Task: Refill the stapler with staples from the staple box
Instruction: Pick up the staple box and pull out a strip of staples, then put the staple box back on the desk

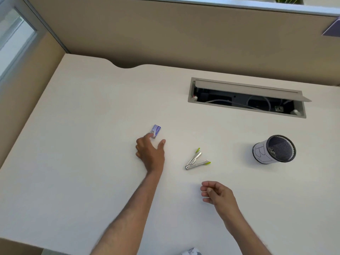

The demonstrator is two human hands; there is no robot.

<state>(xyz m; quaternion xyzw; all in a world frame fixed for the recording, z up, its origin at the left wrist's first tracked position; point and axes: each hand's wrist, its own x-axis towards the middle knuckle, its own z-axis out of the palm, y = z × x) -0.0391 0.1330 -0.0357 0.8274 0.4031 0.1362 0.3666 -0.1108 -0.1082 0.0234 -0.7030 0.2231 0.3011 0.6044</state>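
Closest to the camera there's a crumpled whitish thing (191,252) poking in at the bottom edge, can't tell what it is. Just above that the right hand (216,194) hovers over the desk (92,126) with fingers curled loosely inward, not gripping anything that I can see.

The stapler (196,160) lies flat on the desk between the two hands, swung open in a V, silver with little green tips. Nobody's touching it.

The left hand (150,150) is stretched out further back, fingers spread apart, one fingertip right on the near end of the small blue staple box (156,131), thumb out to the side. Not actually clamped on it.

Off to the right, well apart from the stapler, is a black mesh pen cup (274,149) with a white label. Behind it is the cable hatch (246,97), its lid up and wires inside. Nothing sits between the hands and the stapler or box.
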